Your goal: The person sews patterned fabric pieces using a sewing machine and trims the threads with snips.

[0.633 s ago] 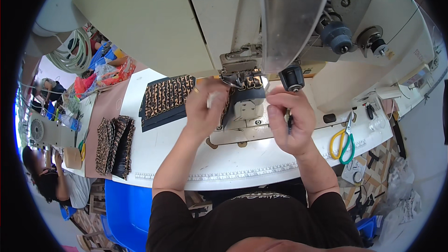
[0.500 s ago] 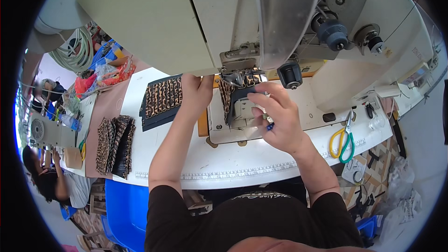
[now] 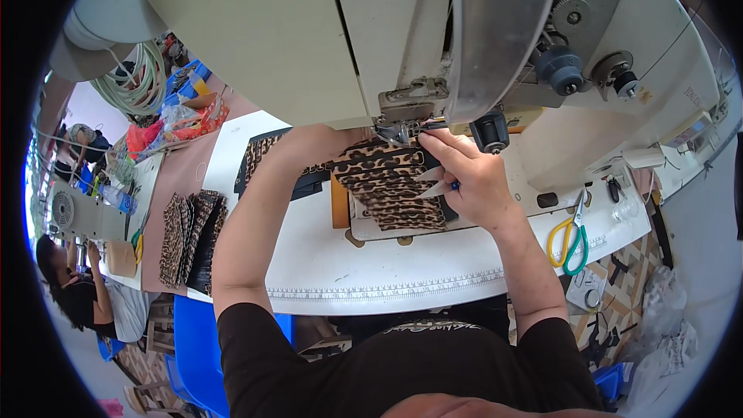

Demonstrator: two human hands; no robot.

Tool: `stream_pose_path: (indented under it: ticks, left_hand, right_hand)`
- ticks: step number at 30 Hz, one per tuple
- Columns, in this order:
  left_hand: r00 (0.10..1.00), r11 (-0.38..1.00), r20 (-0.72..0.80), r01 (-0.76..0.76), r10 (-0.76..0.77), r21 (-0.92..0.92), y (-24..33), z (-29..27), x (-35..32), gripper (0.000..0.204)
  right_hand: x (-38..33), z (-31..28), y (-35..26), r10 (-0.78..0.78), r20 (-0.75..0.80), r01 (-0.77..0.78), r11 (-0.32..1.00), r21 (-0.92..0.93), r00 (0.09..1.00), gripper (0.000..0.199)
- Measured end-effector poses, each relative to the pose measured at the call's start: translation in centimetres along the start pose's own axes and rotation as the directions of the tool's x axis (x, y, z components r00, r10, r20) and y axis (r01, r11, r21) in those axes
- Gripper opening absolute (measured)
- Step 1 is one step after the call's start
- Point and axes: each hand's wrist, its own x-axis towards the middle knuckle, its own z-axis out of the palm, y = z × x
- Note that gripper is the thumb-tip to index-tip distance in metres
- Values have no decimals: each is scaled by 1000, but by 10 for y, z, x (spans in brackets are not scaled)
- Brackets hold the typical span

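Observation:
A leopard-print fabric piece with dark edging (image 3: 391,186) lies spread under the presser foot (image 3: 398,133) of a sewing machine (image 3: 255,39). My left hand (image 3: 325,143) rests at its upper left edge, beside the needle area; its fingertips are mostly hidden by the hand and machine head. My right hand (image 3: 474,182) is on the right side of the fabric, forefinger extended toward the presser foot. Tucked in that hand is a pair of thread snips (image 3: 432,183), pale pointed blades facing left. Behind my left forearm lies a stack of leopard-print and dark pieces (image 3: 259,156), partly covered.
More leopard-print pieces (image 3: 190,236) lie on the table's left. Scissors with yellow and green handles (image 3: 569,240) lie at right. A printed ruler strip (image 3: 387,288) runs along the front edge. A blue bin (image 3: 201,348) stands below left. Another person (image 3: 93,286) sits far left.
The leopard-print piece now spreads wider in front of the presser foot. My left hand has moved right toward the needle area; my right hand has come down onto the fabric, snips blades now visible.

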Motion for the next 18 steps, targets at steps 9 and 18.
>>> stream_pose_path:
  ticks: [9, 18]
  left_hand:
    - [997, 998, -50, -51, 53, 41, -32, 12, 6, 23]
    - [977, 762, 211, 148, -15, -631, -16, 0, -2, 31]
  right_hand:
    - [4, 1, -3, -36, 5, 37, 995, -92, 999, 60]
    - [-5, -7, -10, 131, -108, -105, 970, 219, 986, 44]
